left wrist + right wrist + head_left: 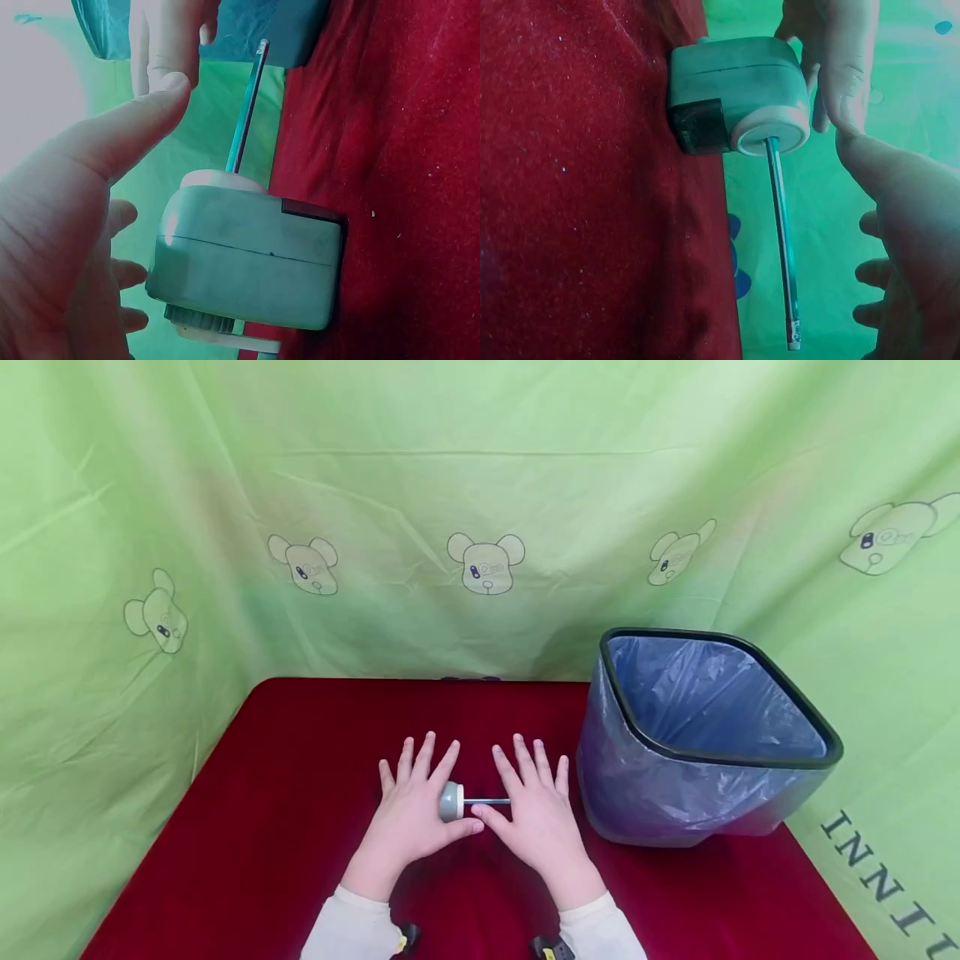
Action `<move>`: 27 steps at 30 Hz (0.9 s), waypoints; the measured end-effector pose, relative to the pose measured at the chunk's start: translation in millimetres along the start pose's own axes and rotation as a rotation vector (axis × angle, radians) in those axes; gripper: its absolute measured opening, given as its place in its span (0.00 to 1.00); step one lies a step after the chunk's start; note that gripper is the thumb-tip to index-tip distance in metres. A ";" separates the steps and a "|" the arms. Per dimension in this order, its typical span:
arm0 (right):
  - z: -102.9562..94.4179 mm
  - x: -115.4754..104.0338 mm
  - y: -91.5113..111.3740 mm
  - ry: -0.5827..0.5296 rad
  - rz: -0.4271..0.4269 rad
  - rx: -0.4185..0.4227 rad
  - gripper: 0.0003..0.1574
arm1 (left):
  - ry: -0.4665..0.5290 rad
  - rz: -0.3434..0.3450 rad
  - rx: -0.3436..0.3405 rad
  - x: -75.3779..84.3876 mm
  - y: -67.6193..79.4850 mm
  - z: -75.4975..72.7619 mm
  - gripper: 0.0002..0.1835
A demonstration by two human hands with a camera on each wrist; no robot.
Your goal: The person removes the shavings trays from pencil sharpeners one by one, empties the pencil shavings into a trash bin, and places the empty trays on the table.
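A grey-green hand-crank pencil sharpener (452,802) stands on the red cloth, partly hidden under my left hand (408,818) in the head view. A striped pencil (783,232) sticks out of its pale round front, eraser end outward. The crank (229,339) shows at the sharpener's back in the left wrist view. My left hand has its fingers spread above the sharpener. Over the pencil's outer end, my right hand (542,818) is spread flat, hiding that end from the head view. Both thumbs point inward and nearly meet. Neither hand grips anything.
To the right stands a waste bin (750,763) with a black rim and a bluish plastic liner. The red cloth (247,852) covers the table. Green curtains (420,485) with bear-head prints hang behind and at both sides.
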State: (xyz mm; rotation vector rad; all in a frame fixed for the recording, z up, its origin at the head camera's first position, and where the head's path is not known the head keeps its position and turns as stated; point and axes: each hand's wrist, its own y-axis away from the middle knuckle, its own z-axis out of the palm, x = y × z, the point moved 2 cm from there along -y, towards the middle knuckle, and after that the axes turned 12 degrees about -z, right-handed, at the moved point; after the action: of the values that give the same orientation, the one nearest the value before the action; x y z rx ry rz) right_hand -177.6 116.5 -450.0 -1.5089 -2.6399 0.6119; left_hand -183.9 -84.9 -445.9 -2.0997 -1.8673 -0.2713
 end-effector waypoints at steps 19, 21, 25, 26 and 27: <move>-7.5 4.5 2.9 -0.006 -0.068 0.091 0.48 | 0.060 0.110 -0.006 -1.5 -1.9 -2.8 0.59; -7.8 4.9 3.7 -0.017 -0.070 0.094 0.48 | 0.074 0.114 -0.012 -3.1 -1.8 -3.4 0.57; -7.3 4.7 5.6 -0.031 -0.095 0.079 0.47 | 0.113 0.118 -0.020 -7.4 -0.7 -4.8 0.54; -7.3 4.5 6.1 -0.033 -0.103 0.074 0.46 | 0.113 0.120 -0.022 -8.6 -0.7 -4.9 0.54; -6.9 4.4 6.5 -0.033 -0.108 0.067 0.46 | 0.113 0.123 -0.024 -9.7 -0.7 -4.9 0.53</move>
State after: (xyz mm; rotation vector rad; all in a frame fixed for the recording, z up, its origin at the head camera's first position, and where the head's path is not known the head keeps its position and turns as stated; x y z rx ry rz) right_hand -173.0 125.4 -446.6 -1.3399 -2.6747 0.7149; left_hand -185.5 -95.6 -444.6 -2.1570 -1.6725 -0.3758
